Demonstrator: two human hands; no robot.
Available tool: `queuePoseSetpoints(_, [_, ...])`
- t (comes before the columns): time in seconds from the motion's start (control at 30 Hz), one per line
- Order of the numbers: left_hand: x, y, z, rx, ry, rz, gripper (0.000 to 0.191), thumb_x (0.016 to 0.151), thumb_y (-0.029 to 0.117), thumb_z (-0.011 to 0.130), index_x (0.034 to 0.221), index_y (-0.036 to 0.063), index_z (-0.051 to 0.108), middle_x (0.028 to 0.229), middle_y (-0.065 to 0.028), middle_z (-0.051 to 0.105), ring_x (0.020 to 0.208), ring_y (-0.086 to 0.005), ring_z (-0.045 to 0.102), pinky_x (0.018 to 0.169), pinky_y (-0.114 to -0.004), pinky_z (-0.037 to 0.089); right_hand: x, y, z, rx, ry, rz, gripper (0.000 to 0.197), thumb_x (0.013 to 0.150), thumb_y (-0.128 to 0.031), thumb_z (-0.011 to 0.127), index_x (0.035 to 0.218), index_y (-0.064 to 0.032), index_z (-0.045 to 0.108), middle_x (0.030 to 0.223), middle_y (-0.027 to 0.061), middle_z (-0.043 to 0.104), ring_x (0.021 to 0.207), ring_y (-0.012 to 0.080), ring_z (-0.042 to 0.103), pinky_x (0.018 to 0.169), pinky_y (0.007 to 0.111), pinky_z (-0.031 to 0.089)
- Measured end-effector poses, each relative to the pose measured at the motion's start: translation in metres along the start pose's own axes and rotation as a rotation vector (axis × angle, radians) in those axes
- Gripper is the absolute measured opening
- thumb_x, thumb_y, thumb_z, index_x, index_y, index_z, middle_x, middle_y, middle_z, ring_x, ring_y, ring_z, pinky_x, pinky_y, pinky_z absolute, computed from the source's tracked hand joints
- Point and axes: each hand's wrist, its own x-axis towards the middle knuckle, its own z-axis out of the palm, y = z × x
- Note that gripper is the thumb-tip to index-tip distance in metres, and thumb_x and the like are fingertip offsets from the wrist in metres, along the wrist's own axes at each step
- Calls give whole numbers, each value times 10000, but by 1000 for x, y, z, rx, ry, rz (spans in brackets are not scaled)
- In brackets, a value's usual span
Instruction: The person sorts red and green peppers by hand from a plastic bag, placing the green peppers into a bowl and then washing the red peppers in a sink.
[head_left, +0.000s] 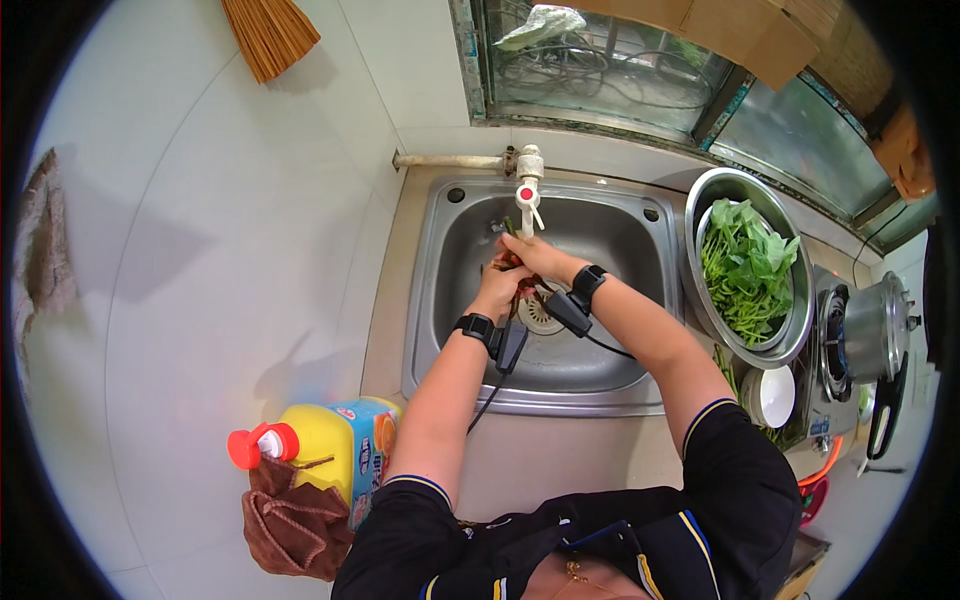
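Both my hands are together over the stainless steel sink (480, 367), under the white plastic tap with a red dot (528, 196). My left hand (500, 289) grips a bunch of reddish-brown and green stems (508, 260). From the right, my right hand (541, 255) closes over the same bunch, close below the spout. Some dark stem ends hang down above the round drain strainer (541, 313). The fingers partly hide the bunch, so its exact kind cannot be told. Each wrist wears a black strap with a small cabled device.
Right of the sink, a large metal basin (697, 300) holds leafy greens (750, 262). Beyond are a white bowl (772, 397) and a pot (874, 326) on a gas stove. A yellow detergent jug (322, 442) and brown cloth (296, 525) stand at the lower left, beside the tiled wall.
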Motion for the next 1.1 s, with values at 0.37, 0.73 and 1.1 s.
queuePoseSetpoints(0.37, [5, 4, 12, 40, -56, -32, 151, 711, -33, 570, 848, -1, 513, 721, -64, 556, 593, -163, 566, 430, -254, 472, -1, 0, -16, -96, -56, -113, 292, 895, -238, 453, 1026, -6, 575, 934, 75, 611, 878, 152, 557, 792, 277, 438])
queuePoseSetpoints(0.73, [35, 11, 27, 336, -10, 116, 162, 754, 19, 564, 906, 43, 513, 727, -54, 545, 553, -125, 529, 385, -248, 426, -6, -3, -35, -129, -55, -181, 315, 896, -285, 440, 1027, -31, 573, 886, 68, 587, 776, 133, 535, 743, 280, 427])
queuePoseSetpoints(1.1, [56, 12, 25, -116, 66, 88, 135, 821, 128, 547, 940, 73, 516, 729, -61, 545, 554, -141, 528, 418, -264, 432, -13, 16, -48, 3, 60, -110, 586, 893, -326, 446, 1332, -31, 195, 1090, 81, 505, 854, 152, 518, 701, 268, 449])
